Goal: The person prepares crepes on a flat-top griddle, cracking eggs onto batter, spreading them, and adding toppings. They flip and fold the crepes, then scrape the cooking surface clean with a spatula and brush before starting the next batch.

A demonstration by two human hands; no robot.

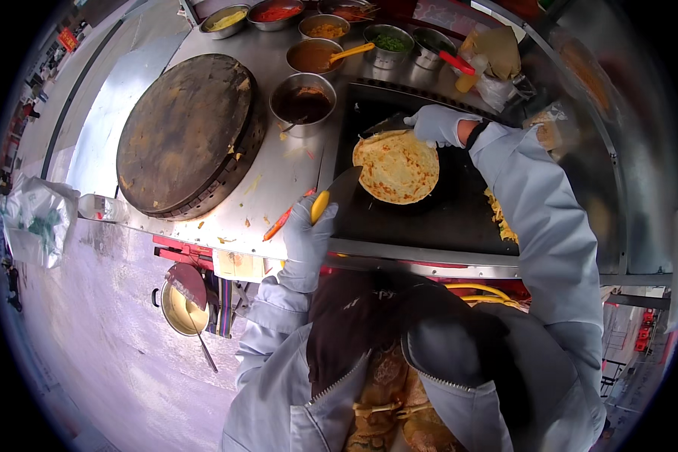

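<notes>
A round, browned flatbread [396,168] lies on the dark flat griddle [424,226]. My left hand [308,240], in a pale glove, grips the yellow handle of a scraper [346,185], whose wide dark blade reaches the flatbread's left edge. By those fingers is a slim red-orange stick [279,221]; whether I hold it too, I cannot tell. My gloved right hand [442,125] is at the flatbread's upper right edge, closed around a second scraper [385,124]. Its blade runs left along the bread's far edge, and its handle is hidden.
Left of the griddle stands a round crepe griddle [186,133]. Steel bowls of sauce [303,104] and chopped greens [389,44] line the back. Yellow shreds [500,217] lie at the griddle's right. A pot of batter [183,311] with a ladle is below the counter's left side.
</notes>
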